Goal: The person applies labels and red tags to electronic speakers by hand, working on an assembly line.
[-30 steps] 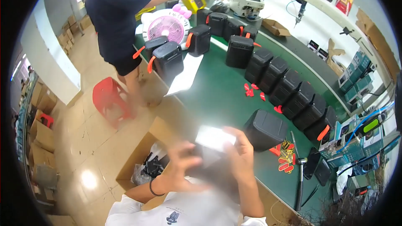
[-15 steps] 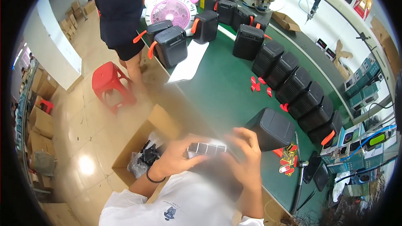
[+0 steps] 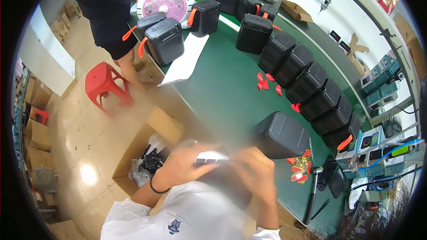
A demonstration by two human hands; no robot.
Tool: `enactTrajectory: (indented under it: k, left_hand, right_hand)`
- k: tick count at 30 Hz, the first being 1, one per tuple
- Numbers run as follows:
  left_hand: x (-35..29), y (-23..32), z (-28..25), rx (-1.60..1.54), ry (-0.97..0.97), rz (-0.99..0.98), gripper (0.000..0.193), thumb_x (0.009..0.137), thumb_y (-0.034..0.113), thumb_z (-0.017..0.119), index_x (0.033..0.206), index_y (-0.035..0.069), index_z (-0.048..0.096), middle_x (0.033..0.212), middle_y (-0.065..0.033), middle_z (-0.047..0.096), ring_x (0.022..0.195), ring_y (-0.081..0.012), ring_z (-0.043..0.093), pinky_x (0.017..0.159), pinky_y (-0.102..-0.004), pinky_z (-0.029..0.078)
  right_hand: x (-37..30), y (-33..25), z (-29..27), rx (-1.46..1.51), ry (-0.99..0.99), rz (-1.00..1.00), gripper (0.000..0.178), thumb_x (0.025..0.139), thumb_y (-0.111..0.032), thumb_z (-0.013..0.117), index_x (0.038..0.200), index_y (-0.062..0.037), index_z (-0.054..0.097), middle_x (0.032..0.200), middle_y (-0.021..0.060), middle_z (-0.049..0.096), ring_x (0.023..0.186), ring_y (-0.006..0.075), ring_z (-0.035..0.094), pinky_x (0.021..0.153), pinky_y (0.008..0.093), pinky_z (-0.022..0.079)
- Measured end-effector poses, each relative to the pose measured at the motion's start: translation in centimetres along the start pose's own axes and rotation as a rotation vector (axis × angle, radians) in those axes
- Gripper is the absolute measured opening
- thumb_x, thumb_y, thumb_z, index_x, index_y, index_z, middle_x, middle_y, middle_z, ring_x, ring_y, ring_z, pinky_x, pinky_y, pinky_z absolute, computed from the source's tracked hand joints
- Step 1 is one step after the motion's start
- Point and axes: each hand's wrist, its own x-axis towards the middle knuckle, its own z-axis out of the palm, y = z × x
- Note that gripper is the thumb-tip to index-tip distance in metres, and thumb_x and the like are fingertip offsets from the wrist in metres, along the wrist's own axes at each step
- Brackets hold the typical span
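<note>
My left hand (image 3: 180, 164), with a dark beaded bracelet at the wrist, is closed on a small white sheet of dark rectangular labels (image 3: 210, 158). At the sheet's right end, the fingers of my right hand (image 3: 255, 169) are drawn together. Haze smears their tips, so what they pinch is hidden. Just beyond my right hand, a black box-shaped speaker (image 3: 280, 135) stands on the green table (image 3: 218, 93). Several red and yellow oval tags (image 3: 301, 166) lie to the right of that speaker.
A curved row of black speakers (image 3: 307, 80) lines the table's right side. A hammer (image 3: 313, 195) lies near right. An open carton (image 3: 126, 164) sits at my left, with a red stool (image 3: 106, 86) beyond. Another person (image 3: 104, 13) stands by a pink-and-white fan (image 3: 165, 6).
My right hand's fingers have come in from spread to closed at the label sheet's end. The sheet has tilted flatter. The other person's arm has drawn back, and the whole view has shifted slightly.
</note>
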Motion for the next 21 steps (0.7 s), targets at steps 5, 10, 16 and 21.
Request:
enactTrajectory:
  k: [5,10,16,21]
  left_hand:
    - [-0.2,-1.0,0.5,-0.101,-0.028,-0.056,0.042,0.080,0.006,0.089,0.117,0.002,0.068,0.104,-0.0108,0.078,0.086,-0.0154,0.076,0.071,-0.0269,0.059]
    - [0.5,-0.3,1.0,-0.231,0.016,-0.269,0.041,0.081,0.004,0.087,0.117,0.001,0.068,0.104,-0.0120,0.078,0.090,-0.0128,0.075,0.075,-0.0273,0.059]
    - [0.8,-2.7,1.4,-0.143,0.257,-0.082,0.059,0.083,-0.001,0.083,0.133,0.003,0.052,0.110,-0.0133,0.068,0.099,-0.0199,0.071,0.084,-0.0325,0.057]
    - [4.2,-6.8,4.5,-0.071,0.486,0.270,0.061,0.084,-0.010,0.078,0.135,-0.001,0.046,0.124,-0.0203,0.064,0.107,-0.0282,0.071,0.090,-0.0356,0.057]
  right_hand:
    - [-0.6,0.8,0.6,-0.172,0.087,-0.110,0.025,0.074,0.000,0.086,0.097,-0.0051,0.076,0.099,0.0067,0.073,0.087,0.0239,0.071,0.076,0.0358,0.055]
    - [-0.6,0.1,1.4,-0.339,0.219,-0.165,0.026,0.070,0.001,0.087,0.093,-0.0067,0.077,0.099,0.0063,0.073,0.087,0.0260,0.069,0.077,0.0354,0.055]
    - [-0.9,-2.6,-2.9,-0.114,0.366,0.055,0.022,0.071,0.005,0.087,0.086,-0.0049,0.075,0.087,0.0080,0.075,0.077,0.0231,0.068,0.072,0.0331,0.055]
    - [1.6,-4.2,-9.5,0.008,0.524,0.439,0.021,0.086,0.003,0.077,0.106,0.0006,0.072,0.092,0.0028,0.066,0.077,0.0072,0.061,0.066,0.0221,0.048]
